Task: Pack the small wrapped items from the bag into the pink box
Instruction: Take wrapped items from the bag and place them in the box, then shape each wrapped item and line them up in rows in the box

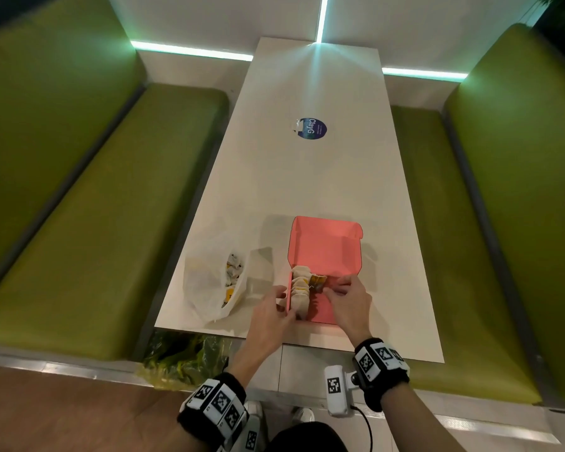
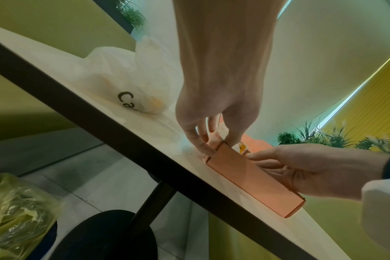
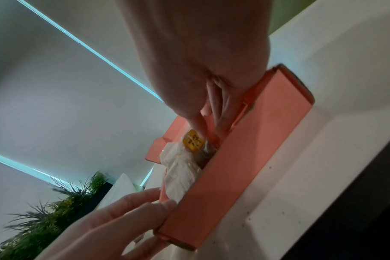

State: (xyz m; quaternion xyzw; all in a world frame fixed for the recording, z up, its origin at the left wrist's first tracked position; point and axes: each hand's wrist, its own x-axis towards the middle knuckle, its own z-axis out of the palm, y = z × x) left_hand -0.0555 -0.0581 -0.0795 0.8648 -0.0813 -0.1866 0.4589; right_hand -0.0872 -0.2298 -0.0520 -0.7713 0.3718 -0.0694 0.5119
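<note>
Booth setting: white table (image 1: 307,177) between 2 green benches (image 1: 79,207), lit strips along the wall behind. I note a round blue sticker (image 1: 312,128) mid-table, well apart from the work.

Pink box (image 1: 325,252) sits near the near edge of the table, lid raised on its far side. A row of small wrapped items (image 1: 299,290) in pale paper lines the box's left wall; 1 item with a yellow label (image 3: 193,140) lies just beside them toward the middle.

White plastic bag (image 1: 209,282) lies by the table's left edge, just left of the box, mouth open, more wrapped pieces visible inside.

Left hand (image 1: 271,313): I see fingers curled over the box's near-left corner, thumb inside against the paper row, gripping the wall.

Right hand (image 1: 348,300): reaches into the box from the right; fingertips (image 3: 200,130) press down on the yellow-labelled item. Whether it pinches that item I cannot tell; the box's front wall hides the fingertips' lower part in the right wrist view.

Yellow-green bag (image 1: 180,357) rests on the floor below the table's near-left corner.
</note>
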